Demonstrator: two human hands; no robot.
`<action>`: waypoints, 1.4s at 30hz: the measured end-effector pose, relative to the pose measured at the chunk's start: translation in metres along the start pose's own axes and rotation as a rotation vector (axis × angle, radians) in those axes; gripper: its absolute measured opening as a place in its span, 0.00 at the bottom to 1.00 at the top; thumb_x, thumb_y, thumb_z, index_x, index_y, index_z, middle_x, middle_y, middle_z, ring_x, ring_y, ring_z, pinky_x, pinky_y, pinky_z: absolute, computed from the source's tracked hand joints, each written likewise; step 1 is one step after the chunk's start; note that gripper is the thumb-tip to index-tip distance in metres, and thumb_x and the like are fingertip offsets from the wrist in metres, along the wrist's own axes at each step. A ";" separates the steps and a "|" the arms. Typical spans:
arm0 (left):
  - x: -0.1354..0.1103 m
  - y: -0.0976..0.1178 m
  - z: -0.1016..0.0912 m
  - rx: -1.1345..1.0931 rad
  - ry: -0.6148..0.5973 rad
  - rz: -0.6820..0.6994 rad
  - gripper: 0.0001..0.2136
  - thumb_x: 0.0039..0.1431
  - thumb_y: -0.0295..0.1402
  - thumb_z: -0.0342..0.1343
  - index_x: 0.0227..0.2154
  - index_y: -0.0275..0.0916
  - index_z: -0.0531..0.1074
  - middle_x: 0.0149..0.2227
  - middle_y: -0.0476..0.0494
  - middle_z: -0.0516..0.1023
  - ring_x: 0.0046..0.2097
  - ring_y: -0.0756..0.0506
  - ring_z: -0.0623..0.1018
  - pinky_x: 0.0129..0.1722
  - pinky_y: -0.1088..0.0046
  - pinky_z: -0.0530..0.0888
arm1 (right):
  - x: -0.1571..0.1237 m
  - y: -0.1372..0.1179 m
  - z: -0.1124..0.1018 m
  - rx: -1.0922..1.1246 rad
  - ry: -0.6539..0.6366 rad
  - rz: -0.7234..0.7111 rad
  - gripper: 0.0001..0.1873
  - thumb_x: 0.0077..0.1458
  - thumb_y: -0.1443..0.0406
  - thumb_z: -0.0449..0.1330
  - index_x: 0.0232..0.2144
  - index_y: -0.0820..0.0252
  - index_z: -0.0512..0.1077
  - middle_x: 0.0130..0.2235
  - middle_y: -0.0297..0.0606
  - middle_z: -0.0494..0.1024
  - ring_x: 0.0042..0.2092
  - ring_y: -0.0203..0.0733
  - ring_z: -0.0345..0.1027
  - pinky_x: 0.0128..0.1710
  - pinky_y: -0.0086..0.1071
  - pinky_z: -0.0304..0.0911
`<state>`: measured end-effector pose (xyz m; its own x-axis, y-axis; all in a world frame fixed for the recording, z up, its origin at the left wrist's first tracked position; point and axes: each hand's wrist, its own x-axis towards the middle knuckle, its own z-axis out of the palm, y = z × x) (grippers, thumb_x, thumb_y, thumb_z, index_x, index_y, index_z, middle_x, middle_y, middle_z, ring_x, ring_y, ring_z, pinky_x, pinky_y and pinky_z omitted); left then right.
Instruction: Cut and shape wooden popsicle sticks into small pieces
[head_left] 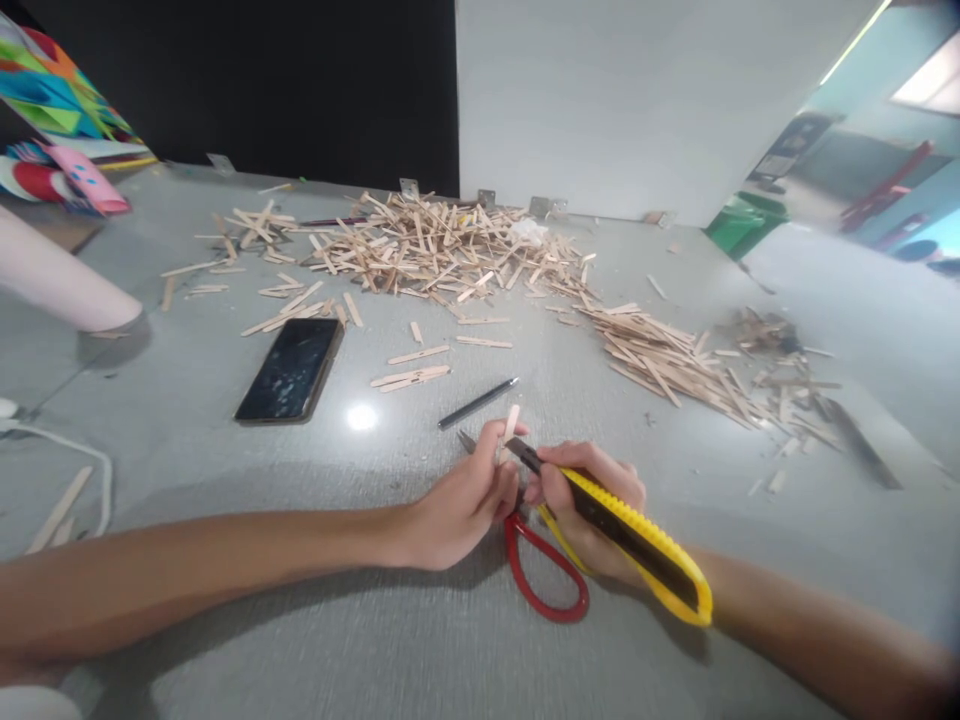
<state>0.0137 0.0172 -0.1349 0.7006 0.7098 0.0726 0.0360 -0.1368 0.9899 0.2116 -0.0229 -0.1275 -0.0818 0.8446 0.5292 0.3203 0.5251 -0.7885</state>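
Observation:
My left hand [465, 500] pinches a short wooden stick [511, 421] upright just above the grey table [225, 620]. My right hand [589, 510] grips a yellow and black utility knife [637, 540], its blade tip resting against the stick near my left fingers. Red-handled scissors [544, 575] lie on the table under both hands, their blades mostly hidden by my left hand.
A black phone [291, 370] lies at centre left and a dark pen [478, 403] just beyond my hands. Piles of wooden sticks [442, 245] cover the far table and the right side [675, 360]. Another person's arm [60, 285] rests at far left.

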 end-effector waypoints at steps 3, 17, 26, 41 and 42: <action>0.000 -0.001 0.000 0.007 0.000 -0.013 0.20 0.82 0.49 0.36 0.63 0.41 0.53 0.28 0.56 0.64 0.30 0.47 0.65 0.34 0.69 0.66 | 0.000 -0.002 0.002 0.023 0.017 0.045 0.07 0.68 0.69 0.62 0.45 0.53 0.76 0.27 0.31 0.84 0.25 0.39 0.79 0.24 0.30 0.74; 0.001 -0.002 -0.006 -0.068 -0.061 -0.029 0.17 0.83 0.45 0.36 0.63 0.42 0.50 0.28 0.57 0.62 0.29 0.48 0.63 0.32 0.71 0.65 | 0.002 0.010 0.000 0.026 -0.098 -0.173 0.16 0.64 0.75 0.65 0.51 0.54 0.77 0.38 0.38 0.84 0.33 0.40 0.79 0.33 0.32 0.77; 0.001 -0.007 -0.009 -0.100 -0.079 0.012 0.16 0.82 0.46 0.38 0.61 0.43 0.51 0.29 0.57 0.64 0.28 0.49 0.64 0.29 0.73 0.65 | 0.000 0.009 -0.002 -0.034 -0.155 -0.331 0.17 0.67 0.77 0.65 0.55 0.63 0.77 0.44 0.47 0.81 0.39 0.40 0.79 0.37 0.31 0.77; 0.003 -0.003 -0.008 -0.091 -0.052 -0.009 0.18 0.82 0.47 0.38 0.63 0.41 0.51 0.26 0.59 0.63 0.28 0.49 0.64 0.30 0.73 0.65 | 0.002 0.010 -0.004 -0.042 -0.122 -0.250 0.17 0.66 0.75 0.64 0.54 0.60 0.75 0.40 0.40 0.81 0.36 0.39 0.77 0.37 0.31 0.75; 0.003 -0.003 -0.008 -0.088 -0.051 -0.011 0.18 0.82 0.47 0.38 0.63 0.40 0.51 0.26 0.59 0.63 0.28 0.49 0.64 0.30 0.73 0.65 | 0.002 0.011 -0.004 -0.041 -0.124 -0.243 0.17 0.66 0.75 0.64 0.54 0.60 0.75 0.39 0.39 0.81 0.35 0.38 0.77 0.36 0.31 0.75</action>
<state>0.0098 0.0256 -0.1367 0.7362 0.6743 0.0578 -0.0171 -0.0668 0.9976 0.2184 -0.0163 -0.1339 -0.2748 0.7018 0.6572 0.3151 0.7115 -0.6280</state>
